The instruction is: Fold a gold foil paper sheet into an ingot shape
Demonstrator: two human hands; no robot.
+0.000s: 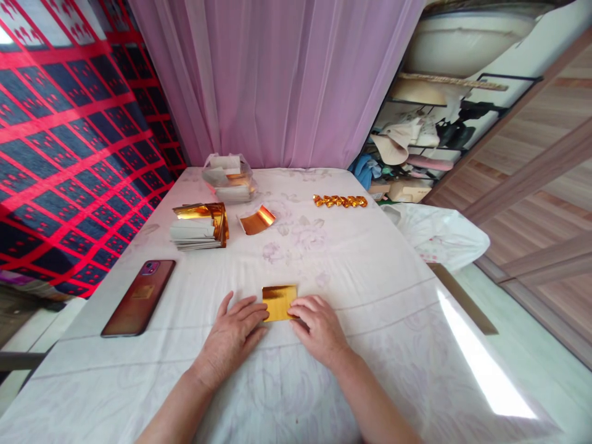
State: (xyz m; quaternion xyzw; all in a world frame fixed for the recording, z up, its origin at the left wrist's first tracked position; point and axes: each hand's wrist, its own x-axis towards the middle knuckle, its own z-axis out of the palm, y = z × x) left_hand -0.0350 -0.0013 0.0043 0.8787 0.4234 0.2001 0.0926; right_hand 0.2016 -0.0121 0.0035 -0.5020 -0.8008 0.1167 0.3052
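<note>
Both hands, left hand (235, 333) and right hand (319, 327), press gold foil sheet (279, 301) flat.

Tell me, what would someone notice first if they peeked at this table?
Probably the shiny gold paper near the front middle of the table, with the left hand and right hand both pressing fingertips on it. Next, the stack of gold and white sheets at the back left, and the row of folded gold pieces at the back right. A dark red phone lies at the left edge.
</note>
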